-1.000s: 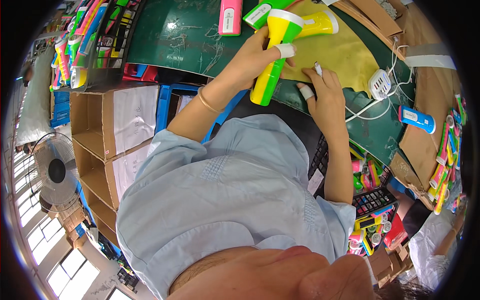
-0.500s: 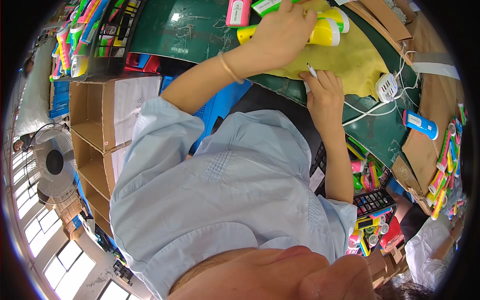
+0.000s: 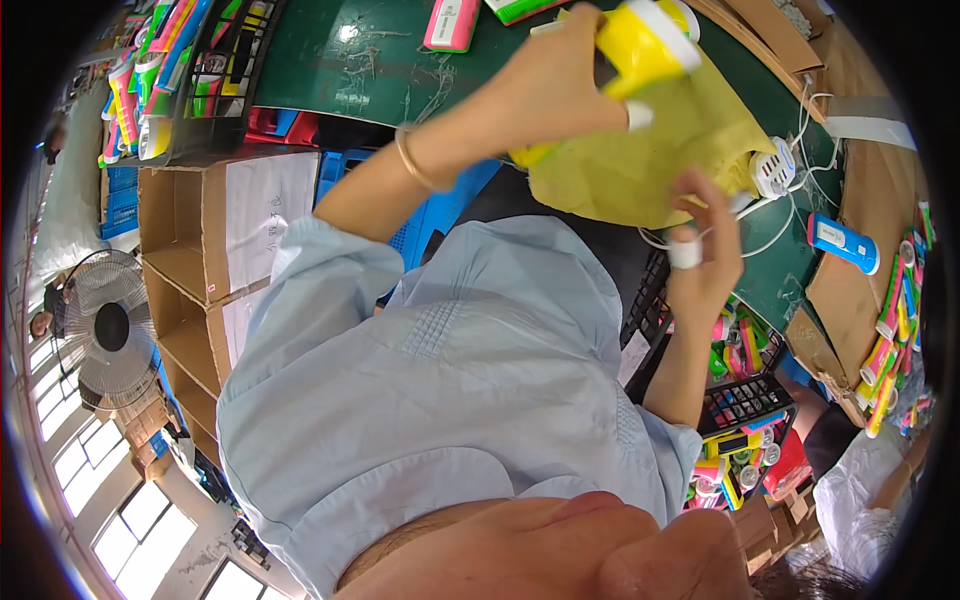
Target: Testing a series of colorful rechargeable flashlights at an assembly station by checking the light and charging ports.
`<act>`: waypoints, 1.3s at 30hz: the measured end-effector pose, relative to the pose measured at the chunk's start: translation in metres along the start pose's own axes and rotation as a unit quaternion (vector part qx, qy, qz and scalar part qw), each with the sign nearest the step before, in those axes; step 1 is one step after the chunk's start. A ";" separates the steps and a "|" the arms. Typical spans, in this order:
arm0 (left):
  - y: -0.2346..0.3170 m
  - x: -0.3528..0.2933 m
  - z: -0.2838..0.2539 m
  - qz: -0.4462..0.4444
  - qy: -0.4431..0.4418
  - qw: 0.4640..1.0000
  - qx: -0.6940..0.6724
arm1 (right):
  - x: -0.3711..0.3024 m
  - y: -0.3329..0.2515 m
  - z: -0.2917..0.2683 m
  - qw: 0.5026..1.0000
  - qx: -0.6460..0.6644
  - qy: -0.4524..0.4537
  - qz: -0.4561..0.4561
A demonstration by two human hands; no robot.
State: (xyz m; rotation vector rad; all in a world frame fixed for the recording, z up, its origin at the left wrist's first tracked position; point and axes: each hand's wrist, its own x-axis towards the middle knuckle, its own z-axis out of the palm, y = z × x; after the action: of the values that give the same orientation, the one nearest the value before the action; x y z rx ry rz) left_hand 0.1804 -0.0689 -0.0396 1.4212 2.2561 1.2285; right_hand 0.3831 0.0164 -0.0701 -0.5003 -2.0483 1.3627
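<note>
In the head view, we found the left hand point(image 3: 570, 85) closed around a yellow flashlight point(image 3: 640, 48), with the fingers wrapped over its body and the thumb extended along the near side. We noted the flashlight above the yellow cloth point(image 3: 590, 190), tilted, its white-rimmed head toward the upper right and its tail showing below the wrist; motion blur softened both flashlight and hand. The right hand point(image 3: 705, 235) was positioned beside the cloth's near right edge, fingers partly curled and blurred; we could not tell whether it had hold of anything. A white cable point(image 3: 765, 207) ran near it toward the white multi-port hub point(image 3: 773, 172). We saw a second flashlight point(image 3: 683, 17) just behind the first, partly hidden. On the green desk point(image 3: 340, 80), a pink item point(image 3: 452, 22) and a green item point(image 3: 520, 8) lay at the far edge of the view. We located a blue flashlight point(image 3: 842, 243) to the right of the hub, and a black basket point(image 3: 755, 402) with many coloured flashlights below the desk's right side.
</note>
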 end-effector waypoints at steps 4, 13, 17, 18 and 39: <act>0.034 -0.056 0.032 -0.096 -0.133 0.981 -0.101 | 0.029 -0.025 0.031 0.994 0.010 0.067 0.083; -0.002 -0.126 0.047 -0.274 -0.153 0.922 -0.227 | 0.035 0.004 0.076 0.957 0.178 0.137 0.181; -0.012 -0.132 0.064 -0.214 -0.039 0.966 -0.143 | 0.018 0.015 0.098 0.972 0.042 0.218 0.081; -0.016 -0.135 0.070 -0.218 -0.028 0.960 -0.175 | 0.014 0.022 0.101 0.975 0.000 0.222 0.009; 0.000 -0.084 0.020 -0.030 -0.171 0.922 -0.345 | -0.003 0.014 0.031 0.988 -0.101 0.042 -0.108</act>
State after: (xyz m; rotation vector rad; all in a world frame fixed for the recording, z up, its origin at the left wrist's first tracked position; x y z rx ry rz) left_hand 0.2349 -0.1269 -0.0728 1.1548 1.4102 1.4185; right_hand 0.3642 -0.0010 -0.0928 -0.4001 -2.1134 0.9996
